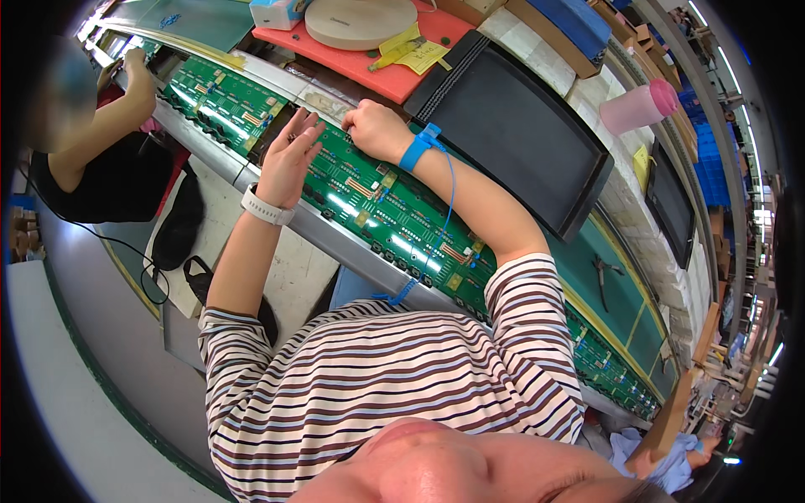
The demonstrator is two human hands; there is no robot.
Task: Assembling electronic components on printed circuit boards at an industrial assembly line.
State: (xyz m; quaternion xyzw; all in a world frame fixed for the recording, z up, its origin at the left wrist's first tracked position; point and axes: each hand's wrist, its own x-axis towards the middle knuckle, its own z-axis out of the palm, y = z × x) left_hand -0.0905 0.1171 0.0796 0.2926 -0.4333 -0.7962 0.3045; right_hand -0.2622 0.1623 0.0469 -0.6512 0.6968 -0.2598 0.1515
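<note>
A long row of green circuit boards [381, 197] lies on a metal rail in front of me, with connectors and small parts along it. Over the near edge of the row, my left hand [288, 163] is raised with its fingers stretched and slightly apart, holding nothing. A pale watch [267, 207] is on that wrist. My right hand [377, 132] rests at the far edge of the boards, its fingers curled together and pointing down. Whatever those fingers may pinch is hidden. Around the right wrist is a blue strap [419, 147], whose coiled cord hangs across the boards.
Beyond the boards stand a black tray [511, 126] and a red mat [335, 54] with a round beige disc [359, 20]. Pliers [600, 277] lie on the green mat at right. A pink bottle [639, 107] stands farther off. Another person's arm [113, 126] works at far left.
</note>
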